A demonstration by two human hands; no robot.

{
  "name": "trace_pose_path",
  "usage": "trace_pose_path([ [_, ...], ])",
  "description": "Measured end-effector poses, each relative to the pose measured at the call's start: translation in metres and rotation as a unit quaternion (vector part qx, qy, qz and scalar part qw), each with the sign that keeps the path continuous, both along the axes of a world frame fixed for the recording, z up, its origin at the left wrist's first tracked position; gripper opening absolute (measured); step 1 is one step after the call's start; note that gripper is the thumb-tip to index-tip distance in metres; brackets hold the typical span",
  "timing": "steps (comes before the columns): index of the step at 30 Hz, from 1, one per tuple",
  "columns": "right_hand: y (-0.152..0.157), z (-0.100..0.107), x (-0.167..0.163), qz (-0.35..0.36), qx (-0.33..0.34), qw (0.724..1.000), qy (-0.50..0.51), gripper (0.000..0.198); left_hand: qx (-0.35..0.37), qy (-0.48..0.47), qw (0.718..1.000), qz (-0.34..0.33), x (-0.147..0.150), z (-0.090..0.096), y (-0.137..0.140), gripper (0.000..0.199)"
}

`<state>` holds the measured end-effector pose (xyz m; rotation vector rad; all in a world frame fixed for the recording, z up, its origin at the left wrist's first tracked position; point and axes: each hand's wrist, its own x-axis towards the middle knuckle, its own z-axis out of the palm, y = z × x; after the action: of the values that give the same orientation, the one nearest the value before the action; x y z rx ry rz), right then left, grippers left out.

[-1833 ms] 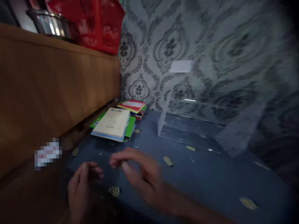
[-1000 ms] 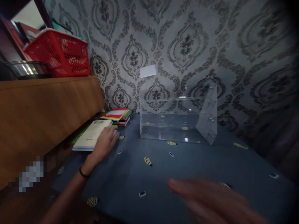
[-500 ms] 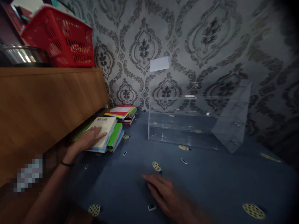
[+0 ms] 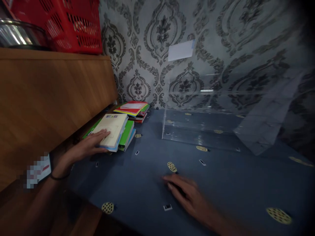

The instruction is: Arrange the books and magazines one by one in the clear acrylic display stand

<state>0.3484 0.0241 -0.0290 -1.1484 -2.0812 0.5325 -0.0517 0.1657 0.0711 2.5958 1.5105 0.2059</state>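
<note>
My left hand (image 4: 90,144) reaches to a cream-covered book (image 4: 112,129) on top of a stack at the left. Its fingers lie stretched over the cover, and the thumb is apart from them near the book's front edge. Under the cream book, a green book (image 4: 127,133) sticks out to the right. Over the blue patterned tablecloth (image 4: 137,183), my right hand (image 4: 185,193) is held low with loosely bent fingers and nothing between them. Whether it touches the cloth I cannot tell.
A clear acrylic rack (image 4: 201,131) with shelves stands against the wallpapered wall. Behind the near stack is another pile of books (image 4: 134,108), red on top. A wooden cabinet (image 4: 54,95) at the left bears a red basket (image 4: 83,29) and a metal bowl (image 4: 22,34).
The view has tilted down and shifted left. My left hand has drawn back toward the front edge of the cream book, with its thumb now lower. My right hand remains over the cloth.
</note>
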Motion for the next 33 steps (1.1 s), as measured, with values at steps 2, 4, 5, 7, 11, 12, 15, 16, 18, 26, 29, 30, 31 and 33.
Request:
trace_pose_path([
  [2, -0.001, 0.003, -0.002, 0.009, 0.010, 1.000, -0.005, 0.032, -0.004, -0.028, 1.000, 0.003, 0.000, 0.003, 0.000, 0.084],
  [4, -0.002, 0.006, -0.003, 0.016, 0.015, 1.000, -0.010, 0.032, -0.007, -0.049, 0.999, 0.010, 0.000, 0.005, -0.001, 0.081],
  [5, -0.003, 0.006, -0.003, 0.018, 0.016, 1.000, -0.012, 0.032, -0.008, -0.054, 0.998, 0.014, 0.001, 0.007, -0.001, 0.080],
  [7, -0.004, 0.007, -0.004, 0.021, 0.019, 1.000, -0.014, 0.033, -0.009, -0.055, 0.998, 0.022, 0.005, 0.011, -0.004, 0.079],
  [11, -0.004, 0.004, -0.005, 0.010, 0.027, 0.999, -0.025, 0.032, -0.009, -0.026, 0.999, 0.024, 0.014, 0.024, -0.012, 0.081],
  [12, -0.004, 0.004, -0.006, 0.007, 0.029, 0.999, -0.029, 0.031, -0.007, -0.016, 1.000, 0.020, 0.016, 0.028, -0.013, 0.079],
  [15, -0.004, 0.002, -0.006, 0.006, 0.030, 0.999, -0.040, 0.032, -0.002, 0.024, 1.000, 0.000, 0.020, 0.036, -0.016, 0.073],
  [16, -0.004, 0.002, -0.007, 0.004, 0.030, 0.999, -0.041, 0.032, -0.004, 0.041, 0.999, -0.005, 0.021, 0.039, -0.015, 0.072],
  [18, -0.004, 0.002, -0.007, -0.001, 0.030, 0.999, -0.040, 0.032, -0.011, 0.071, 0.997, -0.011, 0.024, 0.044, -0.013, 0.069],
  [26, -0.002, -0.001, -0.006, 0.007, 0.031, 0.999, -0.026, 0.030, 0.050, 0.100, 0.994, 0.000, 0.064, 0.056, 0.039, 0.049],
  [29, -0.003, -0.003, -0.005, -0.006, 0.029, 0.999, -0.021, 0.030, 0.093, 0.101, 0.991, 0.007, 0.087, 0.050, 0.073, 0.045],
  [30, -0.003, -0.004, -0.005, -0.009, 0.029, 0.999, -0.020, 0.029, 0.105, 0.102, 0.989, 0.007, 0.094, 0.047, 0.085, 0.045],
  [31, -0.003, -0.004, -0.005, -0.008, 0.029, 0.999, -0.020, 0.029, 0.117, 0.104, 0.988, 0.007, 0.101, 0.045, 0.095, 0.044],
  [33, -0.003, -0.006, -0.004, -0.006, 0.028, 0.999, -0.017, 0.029, 0.138, 0.107, 0.985, 0.002, 0.114, 0.039, 0.115, 0.045],
])
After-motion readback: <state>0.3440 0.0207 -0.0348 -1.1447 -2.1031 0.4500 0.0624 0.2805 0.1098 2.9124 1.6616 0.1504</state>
